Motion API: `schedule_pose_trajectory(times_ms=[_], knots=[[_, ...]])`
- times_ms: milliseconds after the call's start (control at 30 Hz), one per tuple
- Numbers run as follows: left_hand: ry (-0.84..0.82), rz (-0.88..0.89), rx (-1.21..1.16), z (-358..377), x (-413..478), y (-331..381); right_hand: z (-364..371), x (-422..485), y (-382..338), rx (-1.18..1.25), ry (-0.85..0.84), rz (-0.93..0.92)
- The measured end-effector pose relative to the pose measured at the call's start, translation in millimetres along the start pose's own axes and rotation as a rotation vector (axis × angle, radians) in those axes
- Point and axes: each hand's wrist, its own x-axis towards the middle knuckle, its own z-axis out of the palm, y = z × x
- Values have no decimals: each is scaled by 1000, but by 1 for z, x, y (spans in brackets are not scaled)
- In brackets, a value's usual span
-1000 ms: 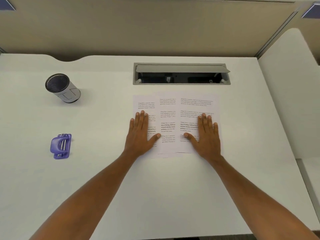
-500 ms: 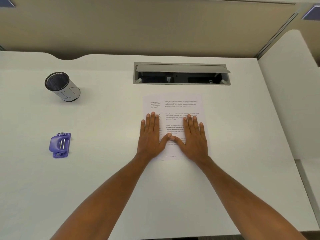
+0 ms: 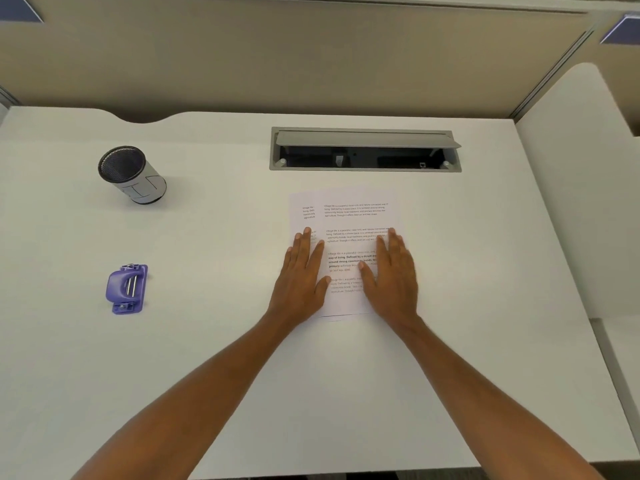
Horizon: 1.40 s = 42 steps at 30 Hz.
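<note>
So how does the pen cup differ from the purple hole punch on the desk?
The pen cup is a tall round cylinder, dark mesh with a white wrap; the hole punch is low, flat and purple with metal bars. The pen cup stands farther back on the desk; the hole punch lies nearer the person. Both sit left of the papers, well apart from them.

Showing white sheets (image 3: 356, 221) carrying black print, purple punch (image 3: 127, 289) with 2 silver bars, black mesh cup (image 3: 133, 176) wearing white wrap, off-white desk (image 3: 207, 358).
</note>
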Motion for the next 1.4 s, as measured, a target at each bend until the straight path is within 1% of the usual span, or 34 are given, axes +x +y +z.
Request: schedule_pose_trajectory(times_ms=[33, 100, 200, 400, 467, 867, 1133, 1267, 1400], knots=[[1, -22, 0, -5, -5, -2, -4, -1, 4, 6, 36, 64], [23, -127, -20, -14, -15, -2, -11, -2, 13, 3, 71, 188], [82, -298, -121, -24, -27, 1, -20, 0, 24, -8, -2, 306], [107, -493, -437, -31, -20, 7, -28, 8, 20, 6, -127, 320], [97, -539, -503, -32, -15, 11, -30, 9, 16, 1, -154, 313], [84, -555, -572, -37, -12, 23, -27, 1, -16, 31, -204, 261], [98, -589, -632, -40, -27, 23, -35, -5, -10, 99, -169, 397], [111, -596, -682, -34, -34, 29, -35, -8, -10, 168, -190, 416], [122, -593, -665, -29, -36, 33, -34, -9, -14, 198, -182, 424]])
